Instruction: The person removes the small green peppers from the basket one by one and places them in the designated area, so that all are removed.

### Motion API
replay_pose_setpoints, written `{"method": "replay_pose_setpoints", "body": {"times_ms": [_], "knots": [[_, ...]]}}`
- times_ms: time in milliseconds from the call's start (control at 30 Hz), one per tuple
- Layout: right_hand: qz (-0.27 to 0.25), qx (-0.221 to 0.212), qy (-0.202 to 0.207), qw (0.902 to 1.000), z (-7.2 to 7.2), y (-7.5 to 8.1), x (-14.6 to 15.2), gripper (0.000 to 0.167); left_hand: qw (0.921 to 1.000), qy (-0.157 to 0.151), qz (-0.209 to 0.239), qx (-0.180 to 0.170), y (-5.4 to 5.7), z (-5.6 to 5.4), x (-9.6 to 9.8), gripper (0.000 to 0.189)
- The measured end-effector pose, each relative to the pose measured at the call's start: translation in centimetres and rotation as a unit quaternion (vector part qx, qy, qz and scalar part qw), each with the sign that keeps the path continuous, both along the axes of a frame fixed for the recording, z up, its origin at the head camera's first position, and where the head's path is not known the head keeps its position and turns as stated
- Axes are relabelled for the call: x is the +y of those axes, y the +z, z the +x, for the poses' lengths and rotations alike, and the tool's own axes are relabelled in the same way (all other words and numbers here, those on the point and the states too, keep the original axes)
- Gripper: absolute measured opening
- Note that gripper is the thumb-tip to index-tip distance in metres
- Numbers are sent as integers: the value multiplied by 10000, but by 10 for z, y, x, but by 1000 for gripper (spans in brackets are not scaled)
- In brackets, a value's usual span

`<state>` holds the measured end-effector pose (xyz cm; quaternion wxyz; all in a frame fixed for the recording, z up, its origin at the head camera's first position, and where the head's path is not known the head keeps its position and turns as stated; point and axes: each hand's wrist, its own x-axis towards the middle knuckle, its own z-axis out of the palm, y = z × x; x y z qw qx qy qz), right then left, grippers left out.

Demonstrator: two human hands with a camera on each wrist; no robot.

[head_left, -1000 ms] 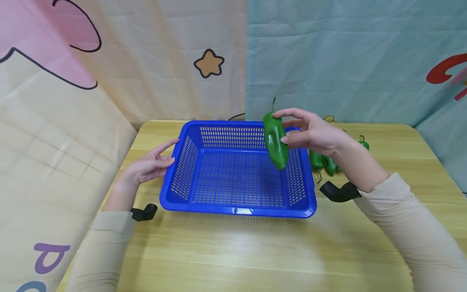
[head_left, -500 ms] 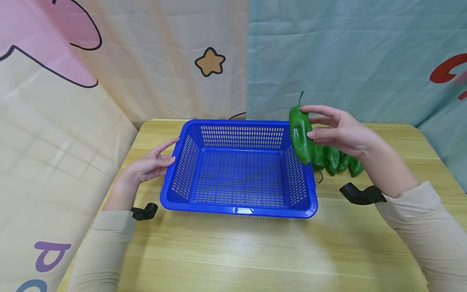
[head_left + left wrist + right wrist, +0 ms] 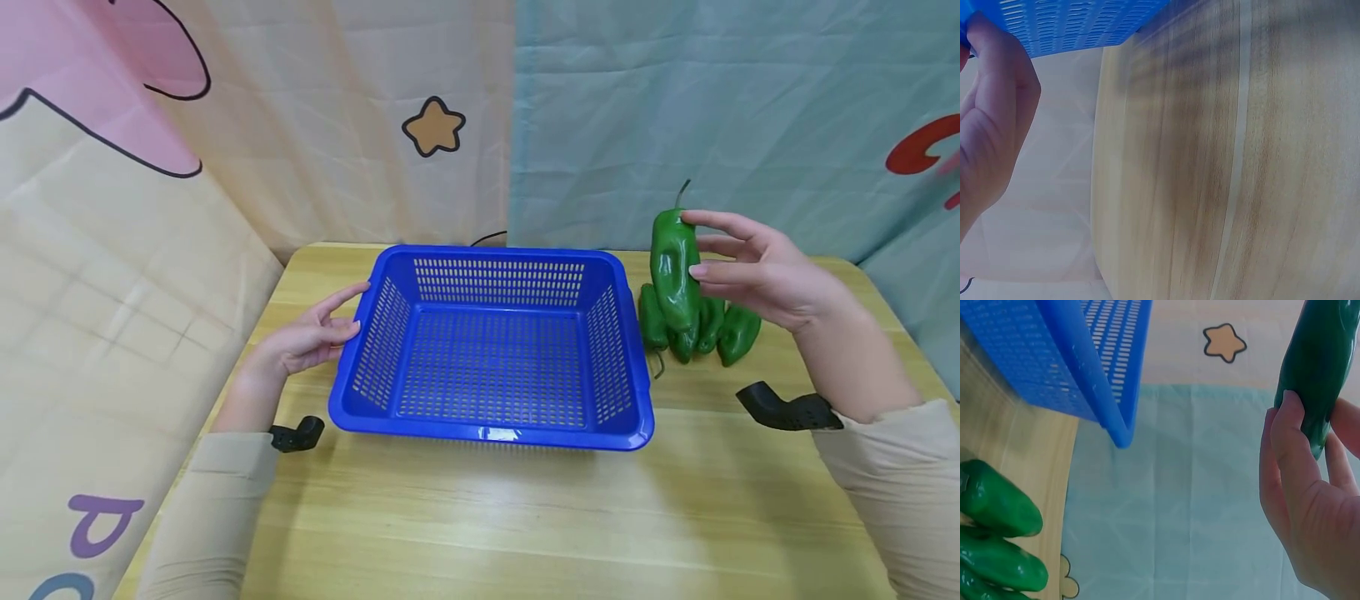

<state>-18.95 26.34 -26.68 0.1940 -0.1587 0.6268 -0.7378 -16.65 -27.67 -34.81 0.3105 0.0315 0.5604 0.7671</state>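
A long green pepper is held upright, stem up, at the right of the head view. My right hand pinches it between the thumb and fingers. In the right wrist view the same pepper rises above the hand. Left of it is a blue plastic basket with slotted walls and nothing inside. My left hand grips its left rim with thumb and fingers; the left wrist view shows only part of that hand at the basket wall.
Several more green peppers lie in a row on the wooden table, just right of the basket and partly behind the held one. Printed cloth curtains stand behind the table and along its left side.
My right hand has carried the pepper rightward, from over the basket's right end to over the row of peppers. The left hand and basket have stayed in place.
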Motion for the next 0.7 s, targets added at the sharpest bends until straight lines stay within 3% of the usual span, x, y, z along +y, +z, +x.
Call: {"method": "replay_pose_setpoints", "body": {"times_ms": [333,700], "knots": [[-333,133,153,9992,8,-13,33,58,10000,9,-23,-60,0,-3,1,73],[-348,266,-279,9986,15,-21,58,60,9999,-45,142,-56,-5,-2,-1,72]]}}
